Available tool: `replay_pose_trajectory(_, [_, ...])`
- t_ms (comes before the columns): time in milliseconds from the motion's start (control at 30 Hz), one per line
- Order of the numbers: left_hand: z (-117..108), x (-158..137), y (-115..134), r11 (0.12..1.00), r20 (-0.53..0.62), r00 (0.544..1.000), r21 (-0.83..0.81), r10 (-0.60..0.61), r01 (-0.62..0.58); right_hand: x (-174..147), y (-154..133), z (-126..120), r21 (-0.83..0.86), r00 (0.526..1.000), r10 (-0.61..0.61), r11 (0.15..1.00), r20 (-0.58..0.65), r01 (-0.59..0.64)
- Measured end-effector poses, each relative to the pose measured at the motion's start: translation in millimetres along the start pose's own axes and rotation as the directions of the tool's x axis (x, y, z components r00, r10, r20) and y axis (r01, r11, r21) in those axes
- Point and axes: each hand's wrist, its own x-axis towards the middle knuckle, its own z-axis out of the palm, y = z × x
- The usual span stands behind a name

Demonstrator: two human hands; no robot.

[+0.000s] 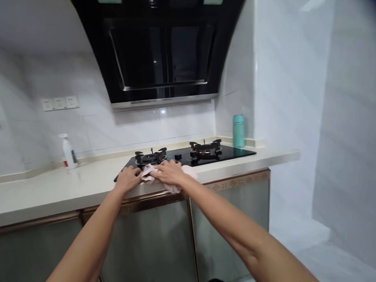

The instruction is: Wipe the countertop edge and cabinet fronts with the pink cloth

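A pale pink-and-white cloth lies bunched at the front edge of the black glass gas cooktop, by the left burner. My right hand is closed over the cloth, and part of it hangs below the palm over the counter's edge. At the cloth's left end, my left hand has its fingers curled onto it, at the cooktop's front left corner. Two black knobs stand just beyond my right hand. The undersides of both hands are hidden.
A black range hood slopes out above the cooktop. The right burner has raised pan supports. A teal flask stands at the back right, a white spray bottle at the left of the pale counter. Cabinets are below.
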Motion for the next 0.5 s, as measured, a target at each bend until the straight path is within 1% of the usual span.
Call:
replay_pose_trajectory(33, [1.1,2.8,-2.6,1.0,0.019,0.999,0.002,-0.03,0.03,7.6,-8.6,0.5,0.001,0.999,0.04,0.999,-0.002,-0.04])
replay_pose_trajectory(67, [1.7,5.8,-4.9,0.998,0.039,0.998,0.002,-0.058,0.058,15.2,-16.5,1.2,0.004,0.999,0.05,0.999,0.002,-0.05])
replay_pose_trajectory(167, [1.4,13.8,-9.6,0.993,0.088,0.989,0.003,-0.122,0.122,32.8,-30.4,3.2,0.035,1.0,0.004,0.999,0.002,-0.004])
replay_pose_trajectory(233, [1.3,16.9,-10.5,0.988,0.094,0.984,0.005,-0.151,0.152,37.2,-26.3,1.0,0.062,1.0,-0.026,0.998,0.013,0.025])
replay_pose_trajectory(267, [1.5,17.5,-10.4,0.987,0.09,0.983,0.0,-0.161,0.162,36.6,-19.3,-1.8,0.073,0.999,-0.029,0.997,0.023,0.027])
replay_pose_trajectory(333, [2.2,17.3,-9.1,0.984,0.086,0.981,-0.025,-0.175,0.177,30.3,3.8,-10.2,0.088,0.999,-0.022,0.996,0.043,0.018])
replay_pose_trajectory(400, [2.1,15.5,-6.5,0.981,0.088,0.979,-0.045,-0.185,0.189,17.4,36.9,-20.7,0.096,0.998,0.009,0.995,0.063,-0.015])
replay_pose_trajectory(500, [0.0,12.0,-1.8,0.983,0.095,0.981,-0.044,-0.171,0.176,-10.9,95.2,-35.8,0.09,0.991,0.108,0.989,0.076,-0.115])
